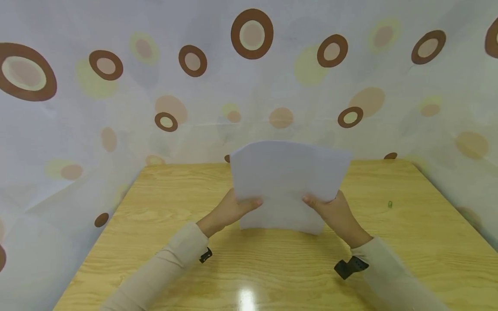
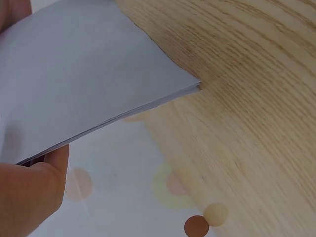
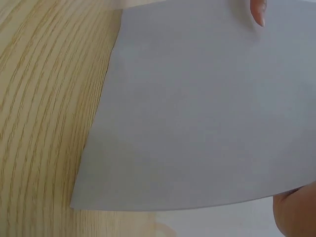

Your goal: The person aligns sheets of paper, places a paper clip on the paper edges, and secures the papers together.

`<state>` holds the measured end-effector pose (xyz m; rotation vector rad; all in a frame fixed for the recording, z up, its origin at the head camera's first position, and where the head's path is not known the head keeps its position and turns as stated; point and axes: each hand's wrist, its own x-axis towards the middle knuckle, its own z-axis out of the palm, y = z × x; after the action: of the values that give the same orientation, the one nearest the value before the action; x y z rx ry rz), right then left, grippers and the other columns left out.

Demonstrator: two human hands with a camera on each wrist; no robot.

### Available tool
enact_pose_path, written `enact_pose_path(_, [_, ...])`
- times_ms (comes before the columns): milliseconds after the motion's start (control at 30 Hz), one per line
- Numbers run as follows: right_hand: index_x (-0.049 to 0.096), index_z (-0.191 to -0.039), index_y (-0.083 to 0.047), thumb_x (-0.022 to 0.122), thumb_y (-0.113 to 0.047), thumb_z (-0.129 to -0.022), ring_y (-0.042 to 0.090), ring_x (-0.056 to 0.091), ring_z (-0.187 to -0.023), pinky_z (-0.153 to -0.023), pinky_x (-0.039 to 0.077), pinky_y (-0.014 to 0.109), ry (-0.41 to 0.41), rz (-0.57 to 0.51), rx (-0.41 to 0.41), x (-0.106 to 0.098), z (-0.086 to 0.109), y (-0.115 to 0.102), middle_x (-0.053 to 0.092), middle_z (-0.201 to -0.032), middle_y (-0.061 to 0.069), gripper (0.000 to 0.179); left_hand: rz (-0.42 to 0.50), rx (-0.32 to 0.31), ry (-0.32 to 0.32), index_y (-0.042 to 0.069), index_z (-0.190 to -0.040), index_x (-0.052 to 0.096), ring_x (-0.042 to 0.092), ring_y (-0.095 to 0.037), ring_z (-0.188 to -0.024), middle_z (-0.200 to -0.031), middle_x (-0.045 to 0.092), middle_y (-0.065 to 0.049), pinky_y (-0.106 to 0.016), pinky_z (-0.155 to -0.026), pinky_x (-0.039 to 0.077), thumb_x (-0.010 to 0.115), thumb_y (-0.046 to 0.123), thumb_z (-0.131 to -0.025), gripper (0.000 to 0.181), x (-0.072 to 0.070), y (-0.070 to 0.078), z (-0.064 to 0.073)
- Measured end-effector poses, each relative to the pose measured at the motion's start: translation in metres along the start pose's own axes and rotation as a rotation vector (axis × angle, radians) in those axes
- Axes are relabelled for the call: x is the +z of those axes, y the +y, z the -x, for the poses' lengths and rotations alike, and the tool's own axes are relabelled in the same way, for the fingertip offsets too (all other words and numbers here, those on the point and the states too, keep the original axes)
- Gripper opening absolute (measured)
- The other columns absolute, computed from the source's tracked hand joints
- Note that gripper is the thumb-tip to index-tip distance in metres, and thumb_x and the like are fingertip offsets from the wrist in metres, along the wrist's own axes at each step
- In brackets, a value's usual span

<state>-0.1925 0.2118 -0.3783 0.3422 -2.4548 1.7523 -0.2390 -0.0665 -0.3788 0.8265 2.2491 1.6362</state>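
Note:
A stack of white paper sheets (image 1: 285, 185) is held up over the wooden table, tilted and bowed along its top edge. My left hand (image 1: 235, 209) grips its left side, thumb across the near face and the other fingers hidden behind. On the right side my right hand (image 1: 330, 211) holds it the same way. In the left wrist view the layered edge of the paper sheets (image 2: 98, 74) shows above the left hand (image 2: 34, 197). The blank face of the paper sheets (image 3: 197, 108) fills most of the right wrist view. Whether the lower edge touches the table, I cannot tell.
The wooden table (image 1: 155, 259) reaches back to a white sheet (image 1: 218, 95) patterned with brown, peach and yellow circles, which encloses it at the back and sides. A tiny green item (image 1: 390, 204), possibly a paper clip, lies to the right. Black straps (image 1: 352, 267) show at both wrists.

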Motion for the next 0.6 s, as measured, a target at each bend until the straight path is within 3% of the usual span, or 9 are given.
enact_pose_path(167, [0.046, -0.122, -0.006, 0.062, -0.031, -0.094, 0.017, 0.059, -0.106, -0.088, 0.049, 0.039, 0.017, 0.009, 0.014, 0.005, -0.001, 0.005, 0.057, -0.121, 0.012, 0.040, 0.004, -0.002, -0.025, 0.017, -0.141, 0.040, 0.046, -0.028, -0.129, -0.141, 0.048, -0.008, -0.050, -0.103, 0.040, 0.060, 0.028, -0.096, 0.051, 0.002, -0.008, 0.004])
enact_pose_path(333, [0.048, -0.121, -0.008, 0.063, -0.031, -0.094, 0.016, 0.061, -0.106, -0.087, 0.051, 0.035, -0.013, -0.019, 0.019, 0.004, -0.001, 0.003, 0.059, -0.120, 0.009, 0.039, -0.022, -0.033, -0.020, 0.016, -0.138, 0.042, 0.051, -0.027, -0.125, -0.137, 0.051, -0.008, -0.047, -0.099, 0.045, 0.062, 0.030, -0.095, 0.050, -0.001, -0.008, 0.006])
enact_pose_path(433, [0.051, -0.121, -0.008, 0.063, -0.025, -0.095, 0.015, 0.063, -0.105, -0.086, 0.053, 0.032, -0.036, -0.076, -0.022, -0.002, -0.001, -0.001, 0.062, -0.119, 0.004, 0.033, -0.006, -0.026, -0.010, 0.015, -0.137, 0.043, 0.054, -0.026, -0.121, -0.134, 0.054, -0.009, -0.044, -0.095, 0.048, 0.063, 0.031, -0.094, 0.051, -0.006, -0.003, 0.005])
enact_pose_path(600, [0.055, -0.120, -0.005, 0.059, -0.010, -0.096, 0.016, 0.066, -0.102, -0.082, 0.055, 0.030, -0.072, -0.166, -0.143, -0.013, -0.008, -0.015, 0.065, -0.115, 0.002, 0.025, 0.105, 0.021, 0.017, 0.012, -0.132, 0.049, 0.060, -0.026, -0.113, -0.126, 0.060, -0.011, -0.043, -0.092, 0.051, 0.063, 0.026, -0.094, 0.043, -0.017, 0.018, 0.004])
